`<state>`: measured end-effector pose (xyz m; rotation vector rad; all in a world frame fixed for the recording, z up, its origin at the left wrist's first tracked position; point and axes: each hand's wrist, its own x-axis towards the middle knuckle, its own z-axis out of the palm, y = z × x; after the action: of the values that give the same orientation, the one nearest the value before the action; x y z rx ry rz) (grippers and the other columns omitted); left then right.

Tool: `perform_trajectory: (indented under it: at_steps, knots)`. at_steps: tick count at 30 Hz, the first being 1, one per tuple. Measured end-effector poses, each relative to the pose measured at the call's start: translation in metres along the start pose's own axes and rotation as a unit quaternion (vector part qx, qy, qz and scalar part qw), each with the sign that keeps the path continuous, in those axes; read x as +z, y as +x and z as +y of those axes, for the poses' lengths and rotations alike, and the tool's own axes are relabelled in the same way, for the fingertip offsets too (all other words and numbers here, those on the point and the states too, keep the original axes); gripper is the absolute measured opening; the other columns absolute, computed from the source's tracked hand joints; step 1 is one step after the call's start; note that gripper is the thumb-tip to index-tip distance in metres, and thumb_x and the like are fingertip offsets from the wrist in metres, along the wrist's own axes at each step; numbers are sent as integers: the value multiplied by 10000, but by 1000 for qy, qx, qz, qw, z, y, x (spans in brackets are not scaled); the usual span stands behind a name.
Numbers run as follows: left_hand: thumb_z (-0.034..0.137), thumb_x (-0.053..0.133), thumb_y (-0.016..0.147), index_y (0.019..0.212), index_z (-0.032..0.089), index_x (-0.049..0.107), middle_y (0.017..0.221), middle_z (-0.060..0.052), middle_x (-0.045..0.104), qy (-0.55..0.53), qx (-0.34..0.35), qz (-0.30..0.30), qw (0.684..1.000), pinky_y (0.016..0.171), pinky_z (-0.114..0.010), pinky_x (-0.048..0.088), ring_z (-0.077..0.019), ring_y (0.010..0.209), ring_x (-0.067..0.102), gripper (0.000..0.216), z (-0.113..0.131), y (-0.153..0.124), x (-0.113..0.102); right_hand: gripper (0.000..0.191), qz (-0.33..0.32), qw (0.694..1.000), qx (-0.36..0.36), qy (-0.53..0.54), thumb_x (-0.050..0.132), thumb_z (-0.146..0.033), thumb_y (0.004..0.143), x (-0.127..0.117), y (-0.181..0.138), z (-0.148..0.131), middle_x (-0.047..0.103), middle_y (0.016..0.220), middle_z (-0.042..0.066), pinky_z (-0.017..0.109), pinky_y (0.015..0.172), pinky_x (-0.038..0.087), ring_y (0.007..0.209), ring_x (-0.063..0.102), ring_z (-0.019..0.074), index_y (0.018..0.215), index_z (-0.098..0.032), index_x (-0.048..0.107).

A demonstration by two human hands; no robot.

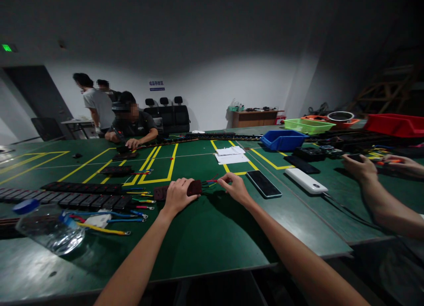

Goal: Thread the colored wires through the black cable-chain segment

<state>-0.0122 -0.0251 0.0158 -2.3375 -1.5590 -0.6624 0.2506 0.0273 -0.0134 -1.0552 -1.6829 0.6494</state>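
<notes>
Across the room I see the left hand (179, 193) clasping a dark reddish-brown, seemingly plastic block (194, 188) at the smooth green table (198, 244), probably for steadiness, while the right hand (235, 187) pinches its thin, coloured, flexible wires (210, 182) near their tips.

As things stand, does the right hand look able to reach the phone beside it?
Probably yes: the phone lies close to the right hand, with nothing visible between them. That hand seems to pinch a wire, which it might need to release first.
</notes>
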Motion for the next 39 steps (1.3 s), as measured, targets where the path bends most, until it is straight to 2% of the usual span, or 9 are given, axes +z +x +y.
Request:
perform_trajectory:
  at_steps: [3,7,14,22,25,28,34,37,39]
  knots:
    - [506,791,801,1241,202,622,1124,-82,695,5,3,-7,1000,867,-407,443,-285,1022,622,560,1,0,0,364,9,999,27,24,684,-553,813,3,0,4,677,725,66,278,430,499,592,610,189,791,-190,662]
    - [502,792,803,1255,205,612,1140,-88,693,5,1,-7,1000,868,-401,436,-283,1033,620,570,1,0,2,380,10,999,27,37,668,-567,824,5,-1,4,668,713,55,286,430,526,586,624,188,829,-187,651]
    - [510,790,800,1255,217,613,1140,-85,693,3,2,-9,1000,863,-402,436,-283,1035,621,570,0,-1,4,461,11,996,47,69,705,-535,773,4,-1,4,659,813,27,253,390,508,618,667,192,1055,-205,552]
    - [514,771,810,1253,223,628,1138,-96,696,-4,-1,-5,1000,868,-409,448,-292,1030,623,549,-1,0,3,327,-14,998,56,2,591,-492,854,2,1,6,659,747,34,257,465,520,659,639,187,968,-197,672]
    - [513,770,809,1247,214,634,1134,-99,697,-6,-10,0,1000,872,-411,453,-294,1028,622,547,-2,1,3,307,-13,998,52,-13,587,-433,845,0,2,7,675,786,41,244,487,524,691,640,181,999,-190,696]
    - [505,772,810,1250,205,631,1133,-97,695,-5,-18,9,1000,877,-415,454,-294,1025,624,551,-2,1,4,277,-12,997,67,-22,590,-403,828,-3,3,8,664,742,35,236,461,512,650,630,173,948,-183,707]
    - [510,766,812,1256,214,634,1146,-97,692,-7,-21,14,1000,888,-420,455,-296,1037,624,551,-4,1,7,250,-21,995,96,-11,602,-406,821,-4,3,6,647,636,13,226,414,485,526,593,143,841,-178,705]
    - [512,766,811,1255,214,632,1144,-96,691,-6,-25,17,1000,897,-423,453,-298,1044,623,551,-5,1,8,279,-21,996,84,16,603,-428,827,-3,2,4,668,657,19,219,426,486,539,617,143,872,-173,705]
    - [509,768,811,1253,214,630,1141,-94,693,-6,-27,20,999,897,-425,451,-299,1046,622,548,-5,1,8,308,-22,994,92,46,607,-426,822,-4,2,3,695,704,25,211,423,475,539,626,138,963,-168,700]
